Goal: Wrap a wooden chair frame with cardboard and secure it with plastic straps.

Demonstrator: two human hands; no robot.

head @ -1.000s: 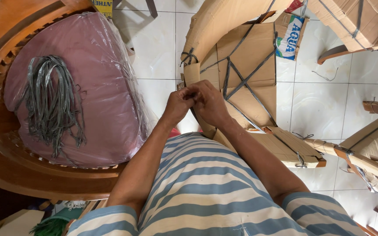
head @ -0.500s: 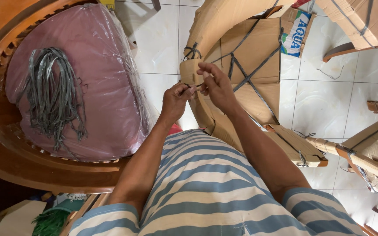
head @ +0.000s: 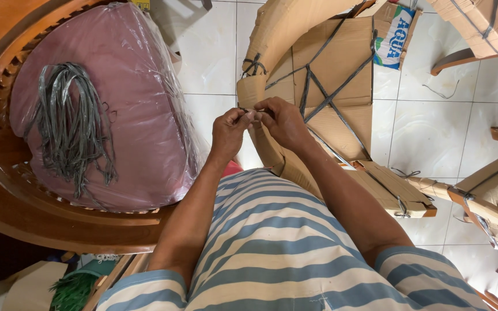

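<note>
Both hands meet at centre frame, just above the striped shirt (head: pixel 272 253). Left hand (head: pixel 230 131) and right hand (head: pixel 280 120) are fingertip to fingertip, both pinched on a thin grey plastic strap (head: pixel 250 110), a short bit showing btwn them. Can't tell whether it's a knot or just a twist; too small.

The strap end sits right at the edge of the cardboard-wrapped chair arm (head: pixel 275 63), upper centre. That piece is already covered in brown cardboard, w/ several dark straps (head: pixel 324 92) crossing it diagonally and one tie (head: pixel 253 64) knotted near its upper edge. So, as I judge it, wrapping of this piece is mostly done; the tie in the hands looks unfinished, ends not yet pulled down flat.

Further out: lower right, more cardboard-wrapped wooden parts (head: pixel 479 196) w/ straps, on the white tiled floor (head: pixel 433 132). Top right, another cardboard-covered piece (head: pixel 479 23). Left side, a curved wooden chair (head: pixel 24 201) w/ a pink cushion in clear plastic (head: pixel 128 103); on it lies a loose bundle of grey straps (head: pixel 73 126), plenty unused. That chair's wood shows bare, no cardboard on it.
</note>
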